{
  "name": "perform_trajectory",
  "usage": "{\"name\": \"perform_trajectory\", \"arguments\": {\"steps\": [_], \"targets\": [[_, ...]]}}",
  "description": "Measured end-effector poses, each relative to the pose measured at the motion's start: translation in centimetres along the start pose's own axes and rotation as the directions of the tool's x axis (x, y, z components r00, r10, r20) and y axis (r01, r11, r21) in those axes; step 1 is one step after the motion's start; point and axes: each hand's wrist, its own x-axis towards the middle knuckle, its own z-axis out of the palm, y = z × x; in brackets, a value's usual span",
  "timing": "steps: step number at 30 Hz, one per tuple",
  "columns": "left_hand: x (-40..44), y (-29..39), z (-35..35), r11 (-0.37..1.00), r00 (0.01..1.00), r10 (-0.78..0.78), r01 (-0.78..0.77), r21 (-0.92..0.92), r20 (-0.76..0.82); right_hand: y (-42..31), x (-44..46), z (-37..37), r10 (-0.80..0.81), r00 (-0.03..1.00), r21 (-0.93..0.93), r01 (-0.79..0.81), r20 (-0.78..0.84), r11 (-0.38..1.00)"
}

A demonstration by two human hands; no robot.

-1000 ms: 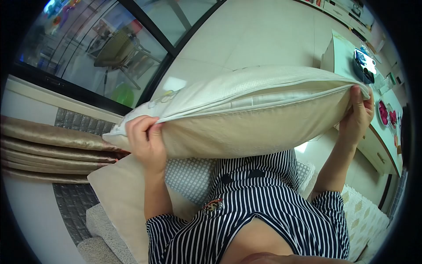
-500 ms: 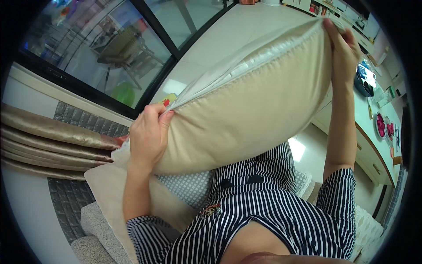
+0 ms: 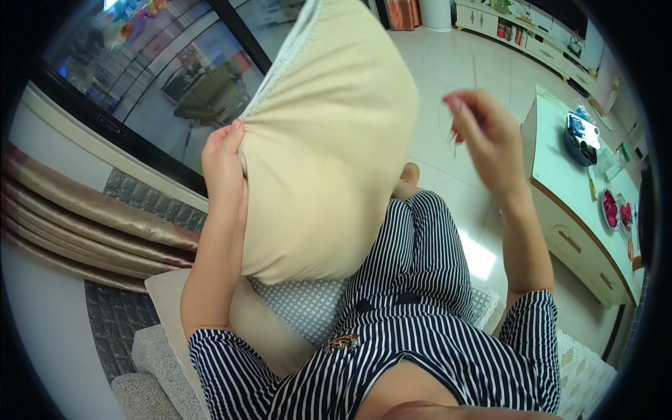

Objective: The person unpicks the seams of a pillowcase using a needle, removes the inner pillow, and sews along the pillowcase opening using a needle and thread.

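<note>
A cream pillow [image 3: 322, 147] with a white zipped edge hangs tilted in front of my body, its upper end out of view. My left hand [image 3: 224, 154] pinches its left edge beside the white seam. To the right of the pillow, my right hand [image 3: 486, 136] is raised in the air, apart from it, with fingers curled and slightly blurred. The thumb and index finger of that hand show a gap, and nothing can be seen between them. The inside of the pillow is hidden.
A low table [image 3: 553, 154] at the right holds a blue container [image 3: 581, 148], a glass jar [image 3: 616, 164] and pink items on a plate [image 3: 611, 210]. Curtain [image 3: 98, 210] and glass door [image 3: 175, 77] stand left. A grey patterned cushion [image 3: 304, 304] lies under the pillow.
My right hand has let go of the pillow's corner and moved left, away from the table. The pillow has swung up and to the left, turning steeper, still held by my left hand.
</note>
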Motion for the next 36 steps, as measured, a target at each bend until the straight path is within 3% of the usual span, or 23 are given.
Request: {"name": "perform_trajectory", "arguments": {"steps": [1,3,7,11,12,13,15,17,19,21,23,24,25,27,28,29,31,33,34,35,36], "targets": [[0.5,0.1,0.6,1.000,1.000,0.003,-0.003,-0.001,0.001,-0.6,-1.2,0.1,-0.032,0.998,-0.023,0.034,0.046,0.999],[1.5,0.5,2.0,0.975,0.992,-0.117,0.124,-0.182,0.051,-1.8,-2.8,0.0,-0.081,0.992,-0.037,0.085,0.093,0.996],[1.0,1.5,5.5,0.941,0.979,-0.142,0.179,-0.287,0.147,-3.6,-4.1,-1.1,-0.075,0.994,0.019,0.073,0.081,0.997],[-2.3,1.8,9.1,0.947,0.963,0.051,0.038,-0.320,0.265,-5.6,-5.5,-3.8,-0.140,0.988,-0.003,0.141,0.062,0.990],[-3.6,1.1,9.6,0.933,0.961,0.069,0.033,-0.359,0.268,-5.2,-5.8,-4.1,-0.252,0.968,-0.080,0.251,-0.004,0.965],[-5.1,0.3,9.9,0.917,0.959,0.088,0.028,-0.398,0.270,-4.2,-6.5,-4.5,-0.273,0.960,-0.204,0.257,-0.054,0.944],[-8.5,-1.3,10.4,0.905,0.973,0.068,0.033,-0.424,0.220,-3.1,-7.3,-4.8,-0.184,0.966,-0.196,0.148,-0.183,0.969],[-10.7,-3.7,10.8,0.876,0.983,0.052,0.041,-0.480,0.179,-1.9,-7.4,-4.8,-0.107,0.976,-0.140,0.081,-0.188,0.987],[-12.4,-5.9,11.5,0.875,0.989,0.061,0.010,-0.484,0.132,-0.9,-7.3,-4.4,0.031,0.932,-0.018,-0.040,-0.361,0.999],[-14.8,-6.2,12.5,0.884,0.991,0.094,-0.041,-0.465,0.091,-0.4,-6.7,-4.6,0.001,0.913,-0.027,-0.013,-0.408,1.000],[-16.4,-7.2,13.7,0.849,0.983,0.184,-0.147,-0.508,0.025,0.3,-6.6,-5.4,-0.031,0.826,-0.003,0.036,-0.562,0.999],[-16.6,-8.4,14.0,0.868,0.970,0.243,-0.225,-0.443,-0.015,1.6,-6.4,-6.0,-0.108,0.808,0.039,0.160,-0.579,0.986],[-16.7,-8.7,14.4,0.869,0.972,0.234,-0.214,-0.447,-0.011,2.0,-5.6,-5.9,-0.108,0.810,0.030,0.154,-0.577,0.988],[-16.9,-9.1,15.1,0.837,0.934,0.354,-0.339,-0.430,-0.047,2.0,-4.2,-6.0,-0.160,0.753,-0.123,0.106,-0.638,0.987],[-17.3,-8.9,15.1,0.845,0.939,0.340,-0.327,-0.424,-0.048,0.7,-4.2,-5.9,-0.214,0.724,-0.288,0.022,-0.656,0.957],[-17.8,-9.2,14.9,0.846,0.943,0.331,-0.317,-0.428,-0.045,-0.4,-4.3,-6.1,-0.369,0.677,-0.529,-0.034,-0.636,0.848],[-18.7,-10.5,14.6,0.867,0.935,0.353,-0.315,-0.385,0.031,-0.8,-4.9,-6.6,-0.561,0.542,-0.339,0.459,-0.626,0.821],[-19.0,-11.4,14.8,0.881,0.947,0.312,-0.260,-0.395,0.073,-2.8,-7.1,-5.3,-0.530,0.797,-0.131,0.516,-0.289,0.847],[-19.0,-11.8,14.8,0.895,0.984,0.103,-0.028,-0.446,0.145,-4.1,-7.6,-3.7,-0.452,0.889,-0.236,0.424,-0.076,0.874],[-19.1,-12.3,14.8,0.856,0.969,-0.103,0.201,-0.477,0.225,-4.7,-7.3,-2.9,-0.386,0.909,-0.403,0.417,0.159,0.815],[-19.7,-13.3,14.6,0.853,0.959,-0.085,0.210,-0.477,0.271,-3.5,-7.2,-1.7,-0.339,0.917,-0.318,0.392,0.210,0.863]]}}
